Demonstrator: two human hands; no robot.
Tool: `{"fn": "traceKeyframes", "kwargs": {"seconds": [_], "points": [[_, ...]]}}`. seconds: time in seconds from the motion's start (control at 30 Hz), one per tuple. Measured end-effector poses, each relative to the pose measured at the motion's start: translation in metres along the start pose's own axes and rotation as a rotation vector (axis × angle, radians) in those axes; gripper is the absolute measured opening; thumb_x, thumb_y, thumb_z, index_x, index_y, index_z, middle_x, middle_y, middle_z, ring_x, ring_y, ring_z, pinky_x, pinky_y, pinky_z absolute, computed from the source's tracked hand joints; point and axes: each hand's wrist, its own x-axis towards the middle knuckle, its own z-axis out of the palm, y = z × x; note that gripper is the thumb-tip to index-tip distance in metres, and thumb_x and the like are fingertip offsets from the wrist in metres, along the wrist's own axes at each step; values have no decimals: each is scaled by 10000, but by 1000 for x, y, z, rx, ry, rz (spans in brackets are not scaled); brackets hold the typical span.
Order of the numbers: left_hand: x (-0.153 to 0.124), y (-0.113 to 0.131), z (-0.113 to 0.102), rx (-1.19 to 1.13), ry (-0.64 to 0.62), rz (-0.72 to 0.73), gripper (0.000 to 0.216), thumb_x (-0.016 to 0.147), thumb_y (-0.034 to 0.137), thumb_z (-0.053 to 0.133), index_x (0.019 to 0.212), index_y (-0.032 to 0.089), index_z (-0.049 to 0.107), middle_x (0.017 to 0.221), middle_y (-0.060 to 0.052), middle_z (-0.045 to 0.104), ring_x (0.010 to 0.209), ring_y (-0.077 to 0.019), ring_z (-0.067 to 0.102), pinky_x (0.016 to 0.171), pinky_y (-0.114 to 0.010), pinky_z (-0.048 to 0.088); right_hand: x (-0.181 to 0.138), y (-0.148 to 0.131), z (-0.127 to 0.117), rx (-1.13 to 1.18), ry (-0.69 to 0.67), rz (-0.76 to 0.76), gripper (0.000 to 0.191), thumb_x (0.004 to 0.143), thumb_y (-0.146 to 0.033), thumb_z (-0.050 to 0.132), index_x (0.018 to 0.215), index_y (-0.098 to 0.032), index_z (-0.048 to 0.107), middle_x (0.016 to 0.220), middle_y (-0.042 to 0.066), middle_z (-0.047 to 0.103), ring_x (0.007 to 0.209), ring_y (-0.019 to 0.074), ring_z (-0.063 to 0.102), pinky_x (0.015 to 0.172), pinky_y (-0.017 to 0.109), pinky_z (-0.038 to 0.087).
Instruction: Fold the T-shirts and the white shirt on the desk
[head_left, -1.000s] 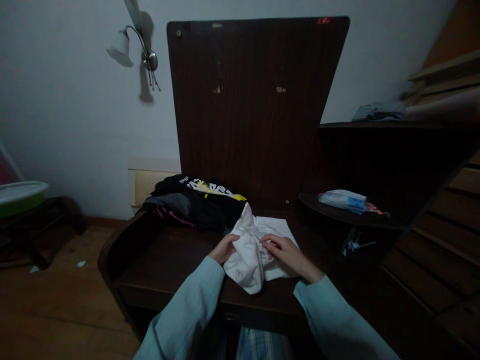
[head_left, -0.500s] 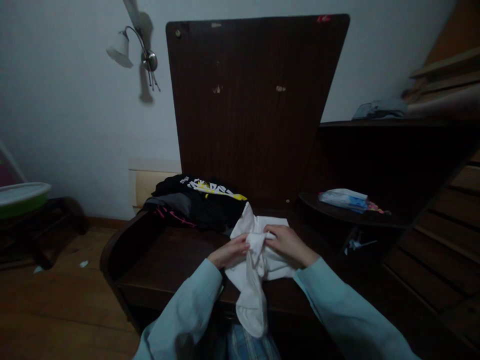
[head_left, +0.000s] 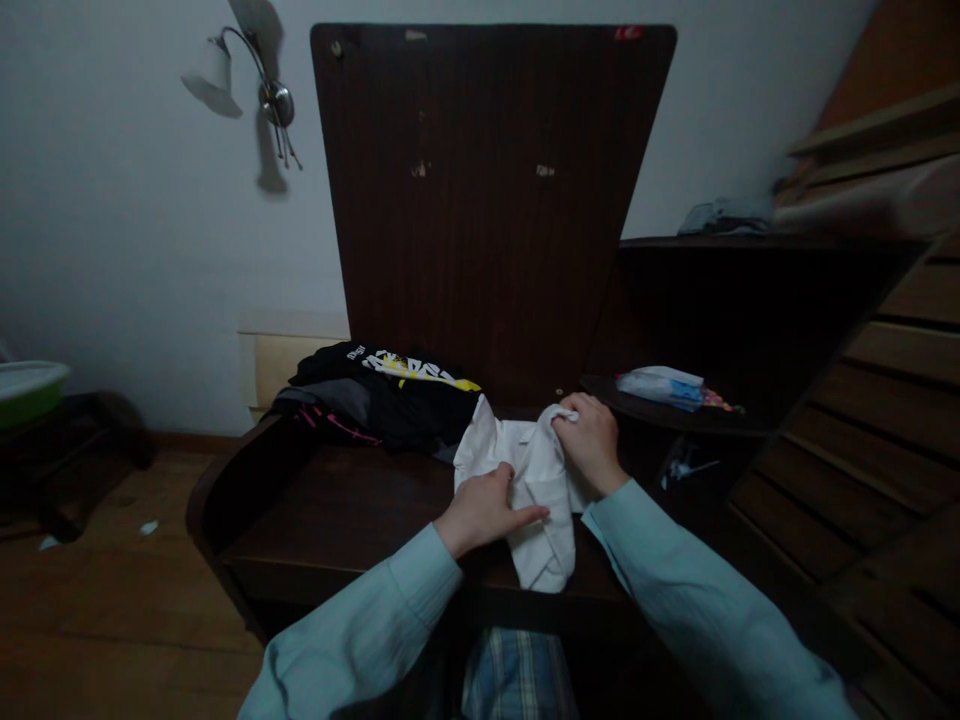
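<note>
A crumpled white garment (head_left: 544,540) lies on the dark wooden bench top (head_left: 337,510), part of it reaching the front edge. I cannot make out its exact kind. My right hand (head_left: 592,440) pinches an upper edge of it and holds that edge slightly raised. Lower and to the left, my left hand (head_left: 480,510) rests against the cloth, thumb and fingers apart. Just behind and left of the white cloth sits a heap of dark clothes (head_left: 397,400) with white, yellow and pink print.
A tall dark board (head_left: 487,200) stands behind the bench. To the right, a corner shelf (head_left: 652,412) bears a blue-and-white packet (head_left: 664,385). The bench's curved side (head_left: 206,510) bounds the left. A wall lamp (head_left: 217,80) and a green basin (head_left: 30,395) are farther left.
My right hand has moved up and right with the garment's edge. My left hand has shifted lower and its fingers have spread. The hanging end of the cloth has come up onto the bench edge.
</note>
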Motion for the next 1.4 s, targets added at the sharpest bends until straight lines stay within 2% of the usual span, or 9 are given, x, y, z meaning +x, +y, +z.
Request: {"fn": "traceKeyframes", "kwargs": {"seconds": [0.2, 0.33, 0.53, 0.63, 0.73, 0.87, 0.93, 1.17, 1.4], "points": [[15, -27, 3, 211, -113, -19, 568, 682, 639, 464, 930, 140, 575, 965, -145, 637, 940, -295, 566, 846, -386, 362, -1, 4, -7, 240, 77, 195, 107, 630, -247, 446, 539, -196, 427, 471, -51, 399, 481, 106, 400, 492, 221, 270], [15, -72, -6, -52, -142, -71, 419, 685, 532, 527, 847, 157, 616, 825, -69, 658, 819, -244, 589, 709, -302, 414, 6, 42, -23, 272, 141, 297, 114, 634, -281, 470, 569, -187, 472, 497, -45, 434, 514, 113, 414, 508, 225, 295], [11, -92, -18, -660, 291, 58, 358, 759, 424, 456, 757, 118, 642, 961, -89, 614, 902, -202, 542, 784, -269, 403, -1, 121, -27, 401, 493, 594, 157, 601, -314, 550, 620, -181, 469, 562, -59, 426, 544, 106, 401, 544, 232, 350], [7, -75, -17, -719, 330, 198, 320, 770, 383, 480, 701, 118, 646, 1130, -102, 536, 1014, -209, 498, 848, -258, 375, -8, 139, -23, 494, 555, 678, 174, 582, -317, 559, 631, -185, 457, 584, -62, 430, 551, 100, 402, 546, 229, 356], [-4, -52, -8, -640, 118, 321, 288, 758, 359, 515, 659, 112, 626, 961, -73, 599, 889, -183, 535, 786, -245, 400, -12, 143, -20, 536, 441, 746, 216, 518, -319, 583, 642, -190, 461, 587, -57, 454, 546, 109, 416, 522, 235, 358], [-22, -31, 5, -413, -467, 498, 261, 613, 336, 687, 788, 153, 628, 721, 14, 613, 662, -117, 532, 627, -190, 412, -18, 142, -21, 530, 187, 755, 229, 442, -258, 552, 651, -194, 484, 551, -60, 442, 512, 110, 405, 479, 226, 332], [-23, -29, 6, -429, -588, 509, 260, 638, 358, 673, 805, 164, 630, 711, 16, 620, 644, -101, 534, 612, -170, 409, -23, 141, -23, 568, 65, 714, 166, 454, -255, 491, 608, -193, 481, 529, -54, 431, 497, 106, 397, 468, 220, 315], [38, -45, 7, -405, 36, 218, 239, 809, 304, 445, 799, 132, 610, 800, -40, 638, 754, -132, 564, 695, -217, 420, -48, 112, -33, 713, -592, 450, 271, 516, -262, 413, 703, -169, 587, 688, 20, 589, 632, 166, 525, 564, 253, 390], [75, -28, 46, -25, -220, 239, 502, 557, 427, 703, 988, 201, 584, 1060, -65, 599, 937, -233, 562, 782, -285, 421, -85, 66, -15, 299, -953, 31, 464, 591, -205, 404, 1013, -177, 595, 922, 64, 634, 823, 200, 558, 751, 294, 403]]}}
